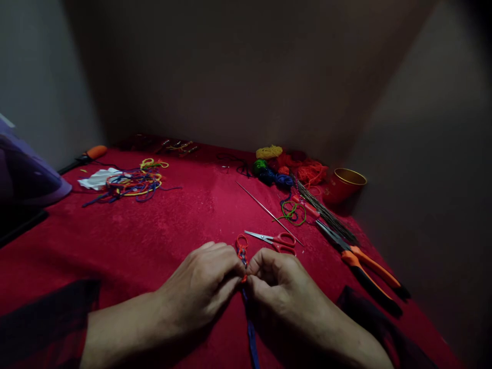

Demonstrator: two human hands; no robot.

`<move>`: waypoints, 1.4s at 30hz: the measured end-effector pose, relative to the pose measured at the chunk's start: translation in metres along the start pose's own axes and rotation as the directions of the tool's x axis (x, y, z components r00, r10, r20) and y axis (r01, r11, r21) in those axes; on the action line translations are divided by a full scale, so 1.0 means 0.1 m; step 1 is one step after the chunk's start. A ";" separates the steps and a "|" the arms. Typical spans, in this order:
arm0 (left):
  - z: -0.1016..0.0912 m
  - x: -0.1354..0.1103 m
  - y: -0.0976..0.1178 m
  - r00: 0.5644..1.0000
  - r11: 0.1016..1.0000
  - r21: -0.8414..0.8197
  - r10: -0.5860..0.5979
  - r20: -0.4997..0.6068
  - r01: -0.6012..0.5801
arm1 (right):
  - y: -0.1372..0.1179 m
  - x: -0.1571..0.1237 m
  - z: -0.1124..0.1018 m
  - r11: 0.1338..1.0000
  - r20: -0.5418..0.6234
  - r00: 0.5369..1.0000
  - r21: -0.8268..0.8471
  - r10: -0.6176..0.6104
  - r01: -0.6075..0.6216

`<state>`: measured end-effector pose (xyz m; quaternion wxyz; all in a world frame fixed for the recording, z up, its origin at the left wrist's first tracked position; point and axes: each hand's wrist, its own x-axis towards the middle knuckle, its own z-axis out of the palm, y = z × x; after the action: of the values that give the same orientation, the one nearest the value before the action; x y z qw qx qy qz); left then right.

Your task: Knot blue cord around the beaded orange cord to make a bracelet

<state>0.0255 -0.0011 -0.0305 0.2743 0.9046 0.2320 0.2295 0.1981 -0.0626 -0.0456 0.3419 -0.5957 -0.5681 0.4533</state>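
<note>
Both hands meet low in the middle of the view, over a red cloth. Between them is a knotted cord (pixel 242 248), orange-red with dark blue, with a small orange loop at its top and blue strands (pixel 251 338) trailing down toward me. My left hand (pixel 209 277) pinches the cord from the left with thumb and forefinger. From the right, my right hand (pixel 279 279) pinches the same stretch, its fingertips almost touching the left ones. The fingertips partly hide the knots. Small scissors (pixel 274 240) with red handles lie just beyond my right hand, blades slightly apart.
A long thin metal needle (pixel 269 211) lies beyond the scissors. Pliers (pixel 369 271) with orange-black handles rest at right, near a bundle of dark sticks (pixel 326 210). Yarn balls (pixel 284 174) and a red-gold cup (pixel 348 179) stand behind. Tangled cords (pixel 134 184) lie at left.
</note>
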 end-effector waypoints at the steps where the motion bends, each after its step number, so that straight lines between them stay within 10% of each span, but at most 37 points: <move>1: 0.00 0.00 0.00 1.000 1.000 0.006 -0.004 0.001 0.004 | 0.00 0.00 0.00 1.000 -0.004 1.000 0.003 0.003 -0.003; 42: -0.03 -0.01 0.03 0.993 0.994 0.064 -0.094 0.067 0.090 | -0.11 0.00 -0.03 0.973 0.058 0.989 0.179 0.138 -0.146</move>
<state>0.0240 -0.0030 -0.0264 0.2651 0.9083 0.2705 0.1776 0.1971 -0.0612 -0.0347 0.3490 -0.5907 -0.4874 0.5401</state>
